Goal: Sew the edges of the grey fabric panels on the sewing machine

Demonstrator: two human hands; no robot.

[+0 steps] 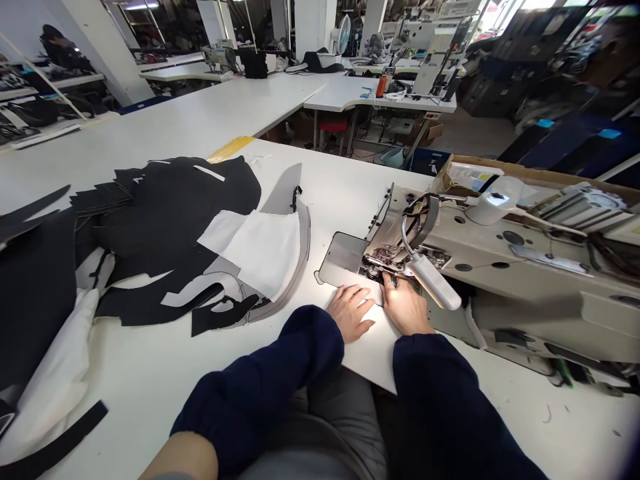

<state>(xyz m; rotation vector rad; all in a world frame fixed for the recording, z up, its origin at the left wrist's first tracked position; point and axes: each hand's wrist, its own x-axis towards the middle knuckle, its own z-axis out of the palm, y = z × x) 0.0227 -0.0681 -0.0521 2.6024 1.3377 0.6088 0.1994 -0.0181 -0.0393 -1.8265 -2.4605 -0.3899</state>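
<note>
My left hand (351,313) lies on the white tabletop at the front edge of the sewing machine (480,273), fingers spread and holding nothing. Close by on the right, my right hand (407,307) reaches under the machine head at the needle area, its fingers curled together. A bit of blue (395,282) shows at these fingertips; what it belongs to is too hidden to tell. Above that hand a white lamp (434,283) on a bendy neck lights the spot. A grey metal cover plate (345,253) sits just left of the needle area.
Left of the machine lie a heap of black fabric pieces (175,220), a white cloth piece (270,250) and grey curved panels (305,247). A cardboard box (453,167) stands behind the machine. Farther back are other worktables (200,110), sewing machines and a fan (343,35).
</note>
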